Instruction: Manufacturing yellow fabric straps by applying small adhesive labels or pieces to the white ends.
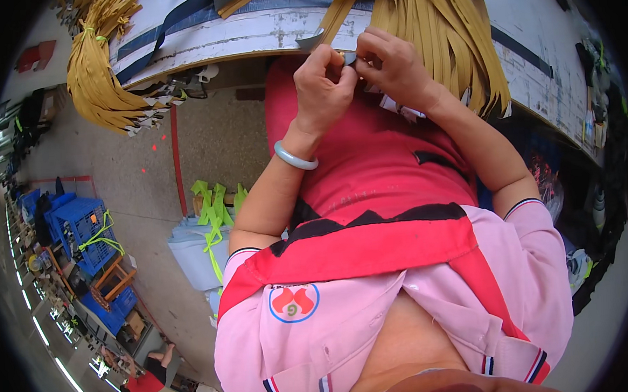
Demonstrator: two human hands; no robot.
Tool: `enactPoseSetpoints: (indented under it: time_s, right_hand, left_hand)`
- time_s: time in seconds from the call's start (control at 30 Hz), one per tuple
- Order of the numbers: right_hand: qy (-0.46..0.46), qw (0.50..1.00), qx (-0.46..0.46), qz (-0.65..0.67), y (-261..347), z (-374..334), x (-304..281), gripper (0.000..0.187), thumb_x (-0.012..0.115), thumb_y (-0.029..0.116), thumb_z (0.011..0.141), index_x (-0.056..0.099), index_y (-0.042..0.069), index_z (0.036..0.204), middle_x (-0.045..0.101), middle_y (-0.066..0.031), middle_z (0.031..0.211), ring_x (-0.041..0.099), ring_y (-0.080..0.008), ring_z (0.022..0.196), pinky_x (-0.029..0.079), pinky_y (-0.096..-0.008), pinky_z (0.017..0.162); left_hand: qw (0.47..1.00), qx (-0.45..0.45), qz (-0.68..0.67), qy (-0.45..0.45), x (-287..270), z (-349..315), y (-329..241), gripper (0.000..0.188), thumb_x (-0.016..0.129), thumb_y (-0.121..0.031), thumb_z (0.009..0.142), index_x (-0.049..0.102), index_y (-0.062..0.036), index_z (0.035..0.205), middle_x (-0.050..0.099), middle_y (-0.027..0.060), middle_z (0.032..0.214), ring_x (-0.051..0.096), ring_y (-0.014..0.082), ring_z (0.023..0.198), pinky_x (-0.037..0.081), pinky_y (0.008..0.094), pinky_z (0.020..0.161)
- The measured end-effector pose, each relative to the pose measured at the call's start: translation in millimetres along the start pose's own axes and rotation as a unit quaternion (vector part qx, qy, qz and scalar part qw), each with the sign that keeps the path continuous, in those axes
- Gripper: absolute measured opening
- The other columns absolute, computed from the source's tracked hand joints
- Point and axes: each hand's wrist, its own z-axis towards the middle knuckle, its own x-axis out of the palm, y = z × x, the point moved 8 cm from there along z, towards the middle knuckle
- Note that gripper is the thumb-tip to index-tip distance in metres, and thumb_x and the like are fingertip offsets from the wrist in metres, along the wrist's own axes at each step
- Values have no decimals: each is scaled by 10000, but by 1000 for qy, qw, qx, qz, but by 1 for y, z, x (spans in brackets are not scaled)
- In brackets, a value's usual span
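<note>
My left hand (pixel 324 85), with a pale bangle (pixel 295 157) on its wrist, is closed in a pinch at the table edge. Between its fingertips and those of my right hand (pixel 396 65) is a small grey piece (pixel 350 57), like tape or fabric. My right hand also pinches, its fingertips at the piece's right side. A flat mustard-yellow strap (pixel 337 18) runs down toward my left fingers; whether its end lies inside the pinch is hidden. A curled grey strip (pixel 311 40) sits just beyond my left hand. Right behind my right hand hangs a thick bundle of mustard straps (pixel 438 33).
Another tied bundle of mustard straps (pixel 96 76) droops over the left of the worn white table (pixel 265 35). A dark blue band (pixel 173 25) crosses the tabletop. Blue crates (pixel 84 234) and pale folded material (pixel 194 254) with green ties stand on the floor at left. A person (pixel 147 382) is farther off.
</note>
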Motion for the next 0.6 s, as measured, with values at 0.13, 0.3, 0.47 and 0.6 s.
enactPoseSetpoints:
  time_s: [0.13,0.3,0.47,0.6]
  right_hand:
    - [-88,995,0,41,-6,-5,-16,71,639,57,851,576,26,861,548,-83,737,589,-243,664,474,-342,599]
    - [28,935,148,323,-20,-10,2,126,625,147,953,621,26,917,580,13,767,563,-46,655,484,-207,575]
    - [38,880,261,396,-30,-13,-3,236,619,255,969,621,37,880,569,21,748,545,-41,632,479,-198,560]
    - [123,906,228,334,-22,-16,11,275,606,304,978,595,59,853,532,46,700,485,-21,618,375,-179,535]
  left_hand:
    - [978,-48,-194,57,-1,7,-17,129,677,30,864,580,5,945,623,19,795,629,86,711,533,205,667]
    - [988,-41,-133,68,-20,15,-10,176,741,13,790,630,-9,925,570,19,763,615,84,720,500,212,605]
    - [994,28,-48,90,-18,16,-12,132,744,-8,784,634,-8,857,548,52,733,602,137,672,469,274,571]
    - [988,96,13,124,-1,11,-32,153,745,-64,791,606,-4,809,504,100,701,495,237,582,417,311,549]
